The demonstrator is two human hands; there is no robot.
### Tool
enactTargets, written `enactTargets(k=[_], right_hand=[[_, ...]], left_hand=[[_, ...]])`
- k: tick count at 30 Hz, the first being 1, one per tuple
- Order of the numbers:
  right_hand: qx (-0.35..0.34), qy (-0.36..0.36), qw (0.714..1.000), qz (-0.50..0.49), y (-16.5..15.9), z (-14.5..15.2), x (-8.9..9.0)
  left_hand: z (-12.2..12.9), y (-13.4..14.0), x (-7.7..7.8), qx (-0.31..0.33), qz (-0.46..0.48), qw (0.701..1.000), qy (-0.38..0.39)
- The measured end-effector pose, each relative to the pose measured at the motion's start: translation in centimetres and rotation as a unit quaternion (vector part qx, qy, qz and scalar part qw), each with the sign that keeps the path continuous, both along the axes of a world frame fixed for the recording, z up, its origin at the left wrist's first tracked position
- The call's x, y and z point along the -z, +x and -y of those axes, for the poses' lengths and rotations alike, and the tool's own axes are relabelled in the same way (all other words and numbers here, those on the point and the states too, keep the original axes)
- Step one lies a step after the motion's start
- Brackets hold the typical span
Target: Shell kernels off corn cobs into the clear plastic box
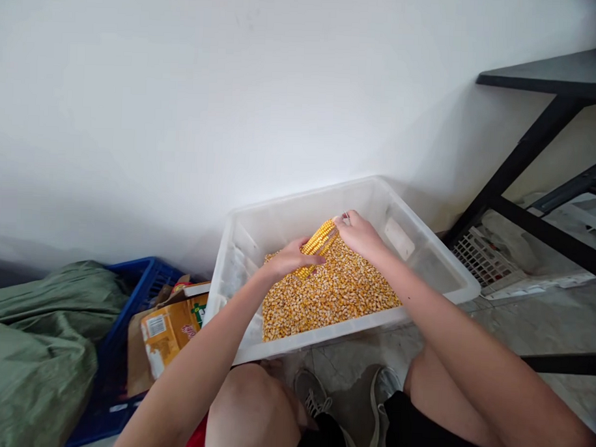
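Observation:
A yellow corn cob (319, 238) is held aslant above a bed of loose corn kernels (335, 287) in a white plastic tub (318, 338). My left hand (293, 257) is closed around its lower part. At its upper end, the fingers of my right hand (357, 232) are closed on the cob's tip. Something thin and shiny shows by those fingers, too small to name. More rows of yellow kernels (303, 272) appear beneath my left hand; whether they belong to a second cob I cannot tell.
On the left, a blue crate (144, 280) stands beside a green cloth sack (34, 345) and an opened orange carton (170, 330). A dark-framed table (552, 72) rises at right, with a white basket (487, 259) under it. A white wall backs the tub.

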State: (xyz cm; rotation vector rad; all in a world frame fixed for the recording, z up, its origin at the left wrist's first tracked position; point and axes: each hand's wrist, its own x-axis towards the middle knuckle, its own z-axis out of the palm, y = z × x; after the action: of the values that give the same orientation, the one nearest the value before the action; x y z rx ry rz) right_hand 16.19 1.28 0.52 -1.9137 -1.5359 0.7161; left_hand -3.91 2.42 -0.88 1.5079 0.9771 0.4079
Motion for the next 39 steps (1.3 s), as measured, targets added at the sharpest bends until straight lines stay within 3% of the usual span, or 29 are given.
enactTargets(k=[4, 8, 18, 21, 23, 26, 28, 34, 36, 39], right_hand=[[-0.050, -0.061, 0.997, 0.018, 0.0, 0.2, 0.1], [-0.082, -0.067, 0.994, 0.040, -0.1, 0.2, 0.3], [-0.098, -0.073, 0.986, 0.117, 0.2, 0.5, 0.6], [-0.074, -0.033, 0.996, 0.047, -0.2, 0.5, 0.0], [-0.079, -0.012, 0.994, -0.067, -0.9, 0.5, -0.7], [-0.124, -0.022, 0.952, -0.279, -2.4, 0.7, -1.7], [-0.128, -0.015, 0.923, -0.363, -3.3, 0.7, -2.1], [-0.135, -0.005, 0.886, -0.443, -3.8, 0.5, -1.8], [-0.135, -0.014, 0.878, -0.459, -3.8, 0.5, -1.5], [-0.128, -0.022, 0.865, -0.484, -4.1, 0.6, -1.3]], left_hand=[[-0.6, -0.1, 1.3, -0.069, -0.041, 0.996, 0.027], [-1.1, -0.2, 1.3, -0.119, -0.024, 0.991, 0.050], [-1.7, -1.0, 0.5, -0.114, -0.065, 0.983, 0.131], [-1.2, -0.4, -0.4, -0.118, -0.061, 0.979, 0.157], [-0.6, 0.5, -1.2, -0.112, -0.031, 0.978, 0.172], [0.3, 2.2, -2.3, -0.106, 0.015, 0.976, 0.188], [0.8, 3.3, -2.9, -0.135, -0.004, 0.970, 0.202], [2.4, 4.2, -3.8, -0.165, -0.108, 0.941, 0.275], [2.9, 3.5, -4.0, -0.152, -0.082, 0.956, 0.237], [3.5, 2.1, -4.2, -0.125, 0.005, 0.985, 0.118]])
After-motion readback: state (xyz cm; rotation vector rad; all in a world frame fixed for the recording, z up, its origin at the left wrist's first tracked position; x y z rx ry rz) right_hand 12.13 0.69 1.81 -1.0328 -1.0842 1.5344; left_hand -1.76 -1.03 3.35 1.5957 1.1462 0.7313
